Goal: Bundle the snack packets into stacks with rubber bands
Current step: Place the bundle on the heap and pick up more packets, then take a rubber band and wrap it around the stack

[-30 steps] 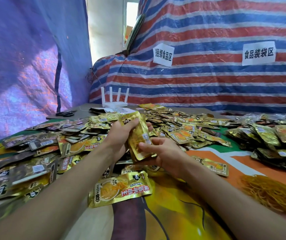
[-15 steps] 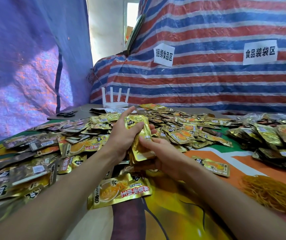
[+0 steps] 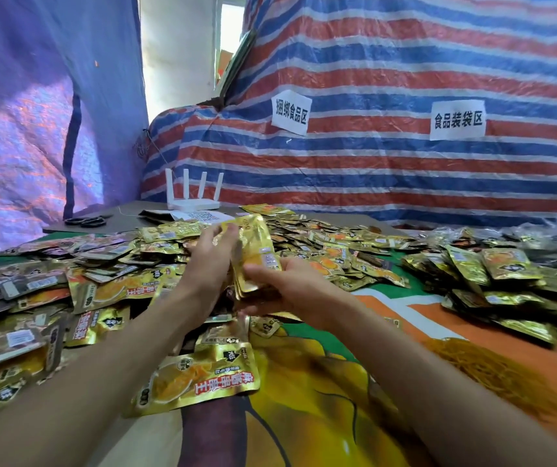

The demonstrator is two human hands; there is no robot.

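Both hands grip a stack of gold packets [image 3: 253,254] btwn them: left hand [image 3: 214,264] curled round its side, right hand [image 3: 290,284] pinching the bottom.

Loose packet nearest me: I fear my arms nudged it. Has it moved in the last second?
No. The loose packet still lies just above the tablecloth's purple patch, as before; only the camera shifted.
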